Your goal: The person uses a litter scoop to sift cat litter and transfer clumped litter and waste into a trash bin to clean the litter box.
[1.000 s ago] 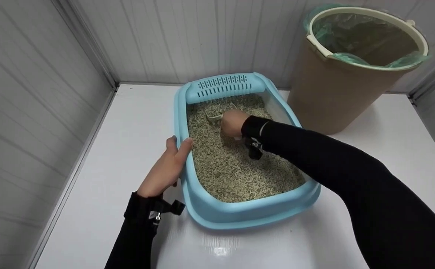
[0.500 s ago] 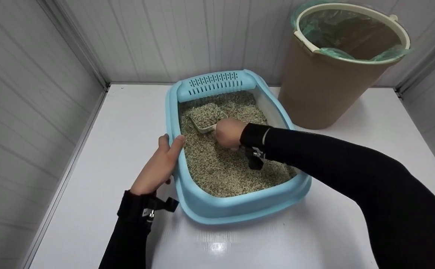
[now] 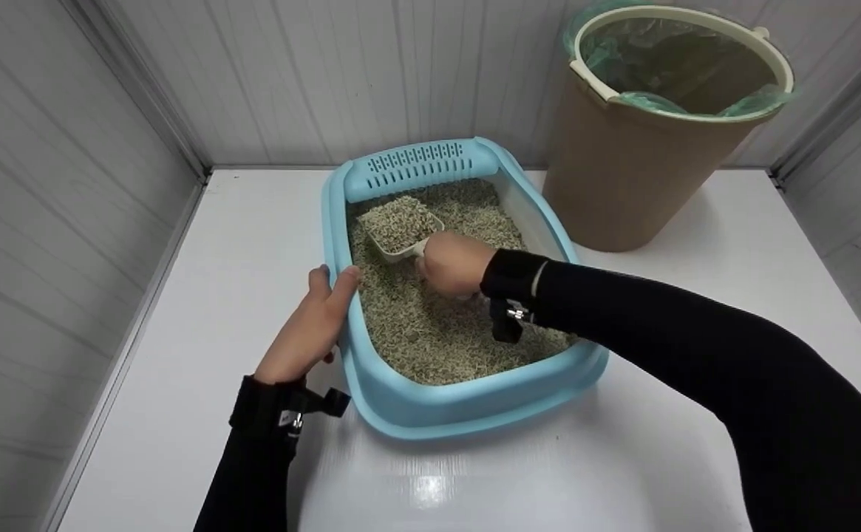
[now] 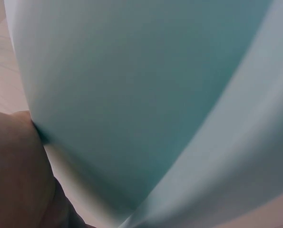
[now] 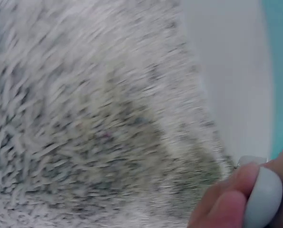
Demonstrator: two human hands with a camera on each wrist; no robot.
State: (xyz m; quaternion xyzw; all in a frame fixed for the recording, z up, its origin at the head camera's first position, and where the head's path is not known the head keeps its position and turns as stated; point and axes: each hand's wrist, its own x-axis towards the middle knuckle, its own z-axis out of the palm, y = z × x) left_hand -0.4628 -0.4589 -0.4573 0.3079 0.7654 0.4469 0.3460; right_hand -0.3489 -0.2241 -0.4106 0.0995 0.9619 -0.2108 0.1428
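Note:
A blue litter box (image 3: 467,410) filled with pellet litter (image 3: 437,343) stands on the white table. My right hand (image 3: 460,264) grips the handle of a pale litter scoop (image 3: 400,255) over the litter, its basin heaped with pellets. In the right wrist view the fingers (image 5: 227,209) curl round the handle's rounded end (image 5: 265,197). On the near left side, my left hand (image 3: 304,325) holds the box's rim, thumb on top; its other fingers are mostly hidden behind the wall. The left wrist view is filled by the box's outer wall (image 4: 131,95).
A tall brown bin (image 3: 622,170) with a green liner bag (image 3: 652,102) stands behind the box to the right. Grey panel walls (image 3: 312,81) enclose the table (image 3: 253,222) at the back and sides.
The scoop has come up out of the litter with a heap of pellets and shifted slightly left. The left hand keeps its place on the rim. The whole head view has shifted somewhat.

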